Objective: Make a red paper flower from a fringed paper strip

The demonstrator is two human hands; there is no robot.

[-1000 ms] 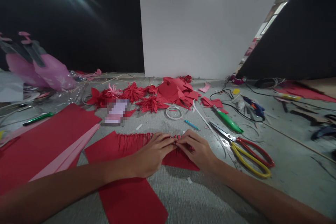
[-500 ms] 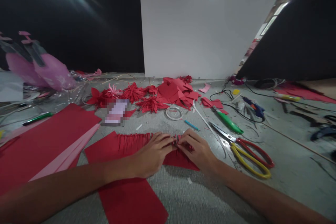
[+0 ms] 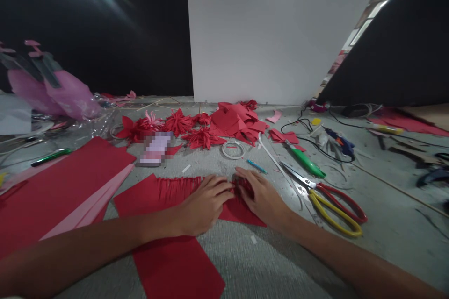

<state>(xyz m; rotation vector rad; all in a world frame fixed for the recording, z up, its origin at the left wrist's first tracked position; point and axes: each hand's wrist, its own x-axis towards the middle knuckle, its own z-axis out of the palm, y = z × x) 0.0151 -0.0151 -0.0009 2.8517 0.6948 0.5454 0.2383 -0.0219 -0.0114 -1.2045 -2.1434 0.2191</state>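
Observation:
A red paper sheet (image 3: 138, 199) lies in front of me, its far edge cut into a row of thin fringe strips that look curled. My left hand (image 3: 206, 203) is closed over the fringe near the middle, thumb and fingers together on the strips. Just to its right, my right hand (image 3: 264, 198) has its fingers bent down onto strips at the sheet's right end. Both sets of fingertips are partly hidden, and the strips under them are hard to make out. Another red paper piece (image 3: 180, 266) lies below my left forearm.
Scissors (image 3: 324, 203) with red and yellow handles lie right of my hands, beside a green cutter (image 3: 307, 163). Behind are a blue pen (image 3: 257, 166), a white ring (image 3: 233, 150), red paper flowers (image 3: 201, 138) and a phone (image 3: 156, 149). A glue gun (image 3: 339, 142) lies back right.
My right fingers have spread and shifted slightly left over the fringe strips, from a tighter pinch. My left hand and the sheet have barely moved.

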